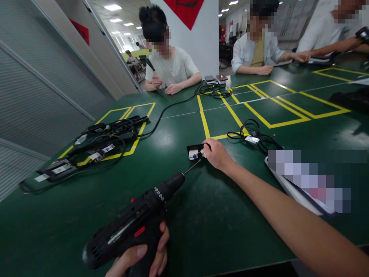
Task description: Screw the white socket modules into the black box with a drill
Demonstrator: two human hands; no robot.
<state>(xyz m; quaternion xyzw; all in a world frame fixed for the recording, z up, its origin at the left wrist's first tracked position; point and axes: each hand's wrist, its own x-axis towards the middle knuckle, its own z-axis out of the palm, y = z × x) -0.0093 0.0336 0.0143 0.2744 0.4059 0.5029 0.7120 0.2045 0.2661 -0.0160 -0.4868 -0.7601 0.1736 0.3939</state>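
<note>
My left hand (161, 246) is wrapped round the grip of a black cordless drill (135, 215) with red accents. Its long thin bit points up and to the right. The bit's tip is close to a small black piece with a white and blue label (193, 154); whether they touch, I cannot tell. Closed on the right end of that piece is my right hand (216, 153), low over the green table (178, 231). My fingers hide part of the piece, and its exact kind is unclear.
Black power strips with cords (115, 134) lie at the left. A cable bundle (252, 134) and a tablet-like device (288, 184) are at the right. Yellow tape (203, 119) marks rectangles on the table. Across it sit a person (173, 65) with a tool and other people.
</note>
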